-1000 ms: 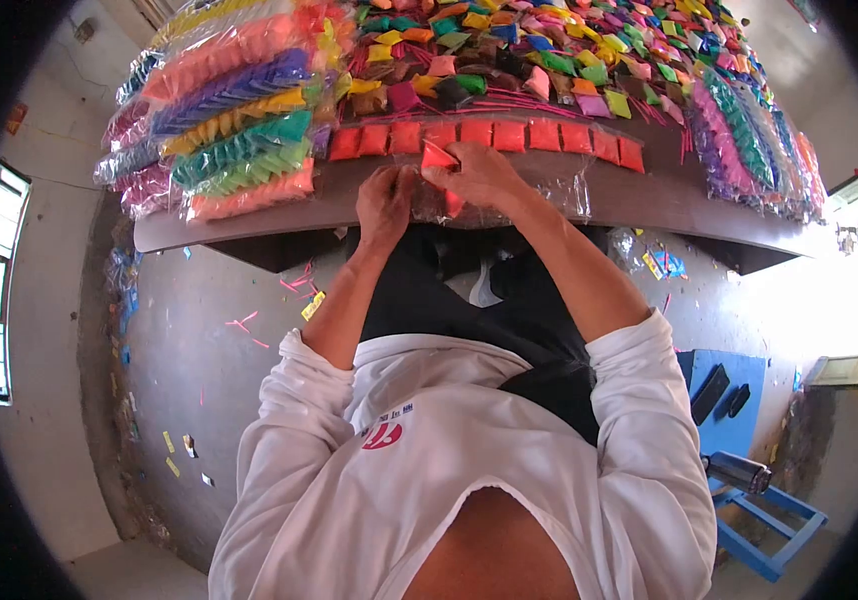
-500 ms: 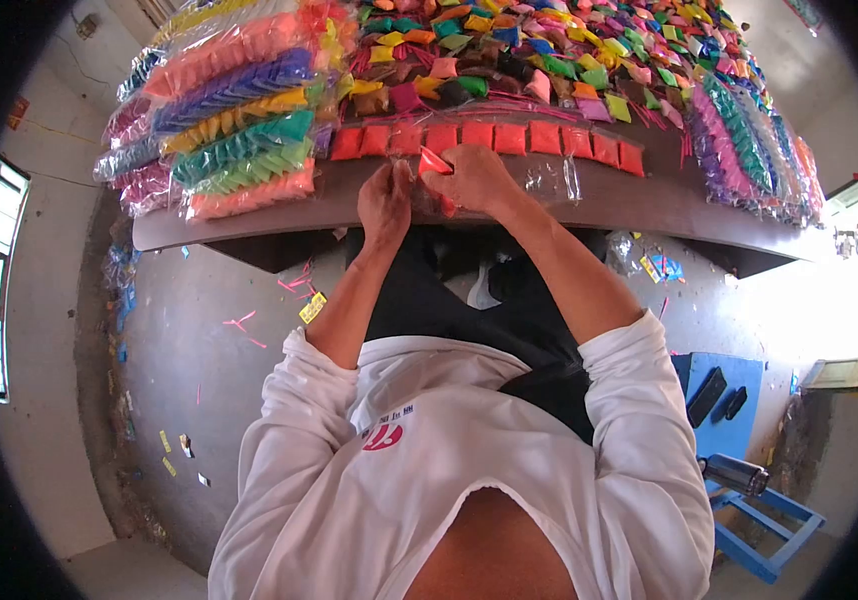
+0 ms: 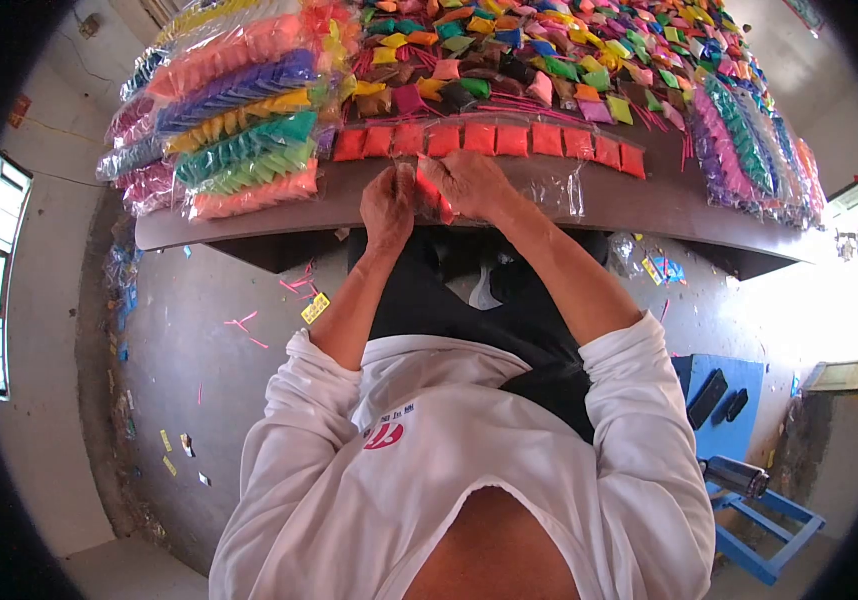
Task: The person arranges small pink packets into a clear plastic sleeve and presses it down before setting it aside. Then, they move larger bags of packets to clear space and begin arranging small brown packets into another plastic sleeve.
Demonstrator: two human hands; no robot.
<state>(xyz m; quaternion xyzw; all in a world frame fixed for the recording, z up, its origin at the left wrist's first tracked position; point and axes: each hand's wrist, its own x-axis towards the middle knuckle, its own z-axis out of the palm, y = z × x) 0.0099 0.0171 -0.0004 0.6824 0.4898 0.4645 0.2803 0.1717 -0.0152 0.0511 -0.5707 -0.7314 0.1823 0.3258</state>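
My right hand (image 3: 471, 182) is closed on a red packet (image 3: 428, 187) at the near side of the brown table. Beside it, my left hand (image 3: 389, 207) is closed with its fingertips at the packet's left side; exactly what they pinch is hidden. Just beyond both hands lies a row of red packets (image 3: 511, 139), joined side by side in clear film. A crinkled clear plastic bag (image 3: 564, 190) rests on the table to the right of my right hand.
Stacks of bagged coloured packets (image 3: 239, 130) stand on the left of the table (image 3: 639, 205), with more bags (image 3: 749, 150) on the right. Loose coloured packets (image 3: 549, 50) cover the far side. A blue stool (image 3: 724, 420) stands right, with scraps on the floor.
The red packet and my right hand have shifted slightly downward, and the packet now hangs more upright between my hands. My left hand has barely moved.
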